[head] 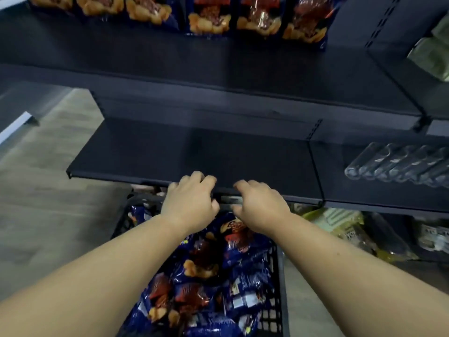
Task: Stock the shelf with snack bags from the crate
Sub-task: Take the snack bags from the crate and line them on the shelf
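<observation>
A black plastic crate (275, 276) stands on the floor below me, filled with several dark blue snack bags (206, 266). My left hand (190, 203) and my right hand (258, 205) hover side by side, palms down, over the crate's far rim, just in front of the lower shelf's edge. The fingers of both are loosely curled and I see nothing in either. The lower black shelf (194, 154) is bare. Higher up, a row of the same blue snack bags (209, 18) stands at the back of the upper shelf (218, 76).
Several clear bottles (398, 164) lie on the neighbouring shelf at right. Yellow and dark packaged goods (345, 224) sit under that shelf. Wood-look floor (48, 190) spreads to the left of the crate.
</observation>
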A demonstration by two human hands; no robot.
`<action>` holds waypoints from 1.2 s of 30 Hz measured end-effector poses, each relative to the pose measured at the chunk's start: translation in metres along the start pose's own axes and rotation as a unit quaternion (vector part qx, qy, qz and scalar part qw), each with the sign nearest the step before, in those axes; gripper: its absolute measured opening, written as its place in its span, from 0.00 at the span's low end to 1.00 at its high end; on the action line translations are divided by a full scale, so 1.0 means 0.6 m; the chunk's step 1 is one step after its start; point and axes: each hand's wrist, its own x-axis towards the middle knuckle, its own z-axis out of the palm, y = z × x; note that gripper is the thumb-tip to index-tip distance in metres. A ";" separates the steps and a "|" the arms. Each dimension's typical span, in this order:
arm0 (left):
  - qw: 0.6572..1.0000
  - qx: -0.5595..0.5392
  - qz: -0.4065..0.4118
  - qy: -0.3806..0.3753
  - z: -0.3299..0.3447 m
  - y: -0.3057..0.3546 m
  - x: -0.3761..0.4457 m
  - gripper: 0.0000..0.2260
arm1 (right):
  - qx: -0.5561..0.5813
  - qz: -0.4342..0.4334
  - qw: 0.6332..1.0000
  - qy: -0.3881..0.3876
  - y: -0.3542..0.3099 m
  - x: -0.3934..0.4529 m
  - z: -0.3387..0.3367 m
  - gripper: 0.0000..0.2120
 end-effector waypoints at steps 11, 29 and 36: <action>0.992 0.016 -0.044 -0.122 0.159 -0.093 -0.039 0.26 | -0.030 0.039 0.993 -0.111 0.009 -0.003 0.149 0.26; 0.982 -0.003 -0.108 -0.154 0.317 -0.186 -0.025 0.37 | -0.095 0.100 0.974 -0.179 0.031 0.019 0.300 0.42; 0.986 0.000 -0.127 -0.112 0.339 -0.195 -0.017 0.27 | -0.105 0.089 0.983 -0.125 0.018 0.017 0.309 0.36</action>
